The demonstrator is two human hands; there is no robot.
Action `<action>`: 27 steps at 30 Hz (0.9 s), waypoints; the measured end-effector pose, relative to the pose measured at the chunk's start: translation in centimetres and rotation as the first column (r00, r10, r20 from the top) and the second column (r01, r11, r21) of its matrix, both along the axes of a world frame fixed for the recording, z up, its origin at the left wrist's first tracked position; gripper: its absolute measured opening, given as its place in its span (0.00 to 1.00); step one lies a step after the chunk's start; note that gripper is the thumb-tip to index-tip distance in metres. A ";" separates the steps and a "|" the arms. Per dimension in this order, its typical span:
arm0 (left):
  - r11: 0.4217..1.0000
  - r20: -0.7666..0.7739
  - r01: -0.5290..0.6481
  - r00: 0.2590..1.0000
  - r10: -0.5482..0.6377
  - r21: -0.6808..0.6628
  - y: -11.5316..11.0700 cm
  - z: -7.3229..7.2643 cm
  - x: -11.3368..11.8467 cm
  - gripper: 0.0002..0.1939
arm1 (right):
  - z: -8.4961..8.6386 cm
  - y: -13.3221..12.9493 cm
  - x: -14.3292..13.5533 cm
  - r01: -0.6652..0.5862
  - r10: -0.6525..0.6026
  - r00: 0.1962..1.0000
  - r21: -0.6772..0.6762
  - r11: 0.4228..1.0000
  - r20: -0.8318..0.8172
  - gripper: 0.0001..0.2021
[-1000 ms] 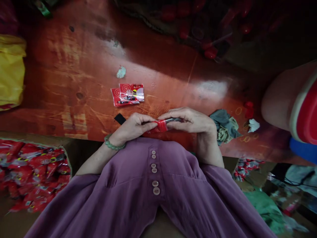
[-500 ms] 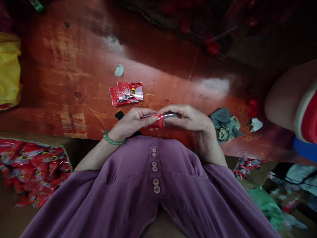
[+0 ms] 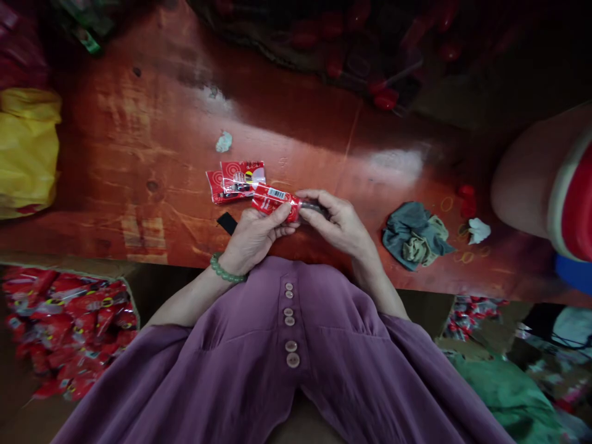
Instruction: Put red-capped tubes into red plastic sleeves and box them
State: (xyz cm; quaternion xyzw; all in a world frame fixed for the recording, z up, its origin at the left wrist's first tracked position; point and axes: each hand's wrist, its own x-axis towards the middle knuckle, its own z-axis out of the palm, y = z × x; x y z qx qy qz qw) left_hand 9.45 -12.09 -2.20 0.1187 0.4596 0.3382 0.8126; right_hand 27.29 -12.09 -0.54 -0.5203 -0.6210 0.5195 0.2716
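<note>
Between my two hands is a small red printed packet (image 3: 272, 198) with a barcode facing up. My left hand (image 3: 253, 239), with a green bead bracelet (image 3: 226, 269) at the wrist, pinches it between thumb and fingers. My right hand (image 3: 342, 223) is closed on a dark, slim object (image 3: 312, 205) at the packet's right end. Whether that object sits inside the packet I cannot tell. Just behind my left hand lie two flat red packets (image 3: 243, 176), overlapping. A small black strip (image 3: 227, 223) rests beside my left fingers.
A crumpled grey cloth (image 3: 411, 231) lies to the right on the red-brown table (image 3: 176, 148). Farther right stands a large pale tub (image 3: 522, 179) with a red part. Below the table's left edge is a box of red packets (image 3: 78, 320). A yellow bag (image 3: 28, 154) sits far left.
The packet has come up from between my fingers and now shows its barcode, its left end tilted away from me. My left hand has turned and slid lower; the right hand has shifted slightly left.
</note>
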 end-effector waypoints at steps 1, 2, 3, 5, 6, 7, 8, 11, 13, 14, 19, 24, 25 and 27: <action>1.000 -0.014 -0.007 1.000 0.006 -0.004 0.0 -0.1 0.1 0.19 | -0.1 -0.3 -0.3 0.013 -0.018 0.998 0.075 0.997 0.064 0.14; 1.000 -0.024 -0.011 1.000 0.012 0.003 0.1 -0.1 0.2 0.20 | -0.3 -0.6 -0.7 0.023 -0.039 0.993 0.138 0.990 0.115 0.14; 1.000 -0.031 -0.016 0.999 0.017 0.017 0.1 -0.2 0.2 0.20 | -0.5 -0.9 -1.1 0.040 -0.066 0.988 0.183 0.982 0.140 0.14; 0.998 -0.031 -0.021 0.999 0.023 0.055 0.1 -0.2 0.1 0.21 | -0.9 -1.4 -1.7 0.107 -0.129 0.986 0.198 0.974 0.102 0.14; 0.997 -0.025 -0.025 0.999 0.027 0.074 0.0 -0.3 0.0 0.21 | -1.1 -1.6 -2.0 0.154 -0.165 0.984 0.168 0.974 0.058 0.13; 0.996 -0.019 -0.027 0.999 0.029 0.091 0.0 -0.3 -0.1 0.21 | -1.2 -1.8 -2.2 0.199 -0.202 0.979 0.121 0.973 0.016 0.14; 0.994 -0.016 -0.029 0.999 0.031 0.103 -0.1 -0.3 -0.2 0.21 | -1.3 -1.9 -2.3 0.234 -0.234 0.972 0.070 0.970 -0.014 0.14; 0.991 -0.036 -0.040 0.998 0.044 0.126 -0.2 -0.4 -0.2 0.20 | -1.7 -2.1 -2.8 0.276 -0.276 0.961 0.029 0.961 -0.027 0.15; 0.989 -0.059 -0.049 0.997 0.058 0.137 -0.1 -0.4 0.0 0.19 | -2.0 -2.1 -3.2 0.289 -0.293 0.956 0.165 0.943 -0.002 0.14; 0.987 -0.067 -0.055 0.996 0.066 0.150 -0.1 -0.4 0.2 0.19 | -2.2 -2.1 -3.5 0.297 -0.312 0.950 0.261 0.918 0.016 0.14; 0.969 -0.075 -0.074 0.993 0.094 0.237 0.4 0.0 0.5 0.19 | -3.1 -2.1 -4.6 0.297 -0.367 0.928 0.463 0.835 0.066 0.16; 0.964 -0.072 -0.134 0.985 0.155 0.231 0.6 -0.1 0.2 0.22 | -2.5 -1.7 -4.6 0.306 -0.341 0.937 0.300 0.904 0.072 0.17; 0.960 -0.084 -0.147 0.982 0.171 0.239 0.6 -0.2 0.2 0.21 | -2.2 -1.7 -4.5 0.289 -0.316 0.947 0.277 0.916 0.059 0.18; 0.950 -0.108 -0.161 0.975 0.196 0.267 0.7 -0.5 0.0 0.18 | -1.9 -1.6 -4.2 0.239 -0.245 0.969 0.189 0.952 0.008 0.19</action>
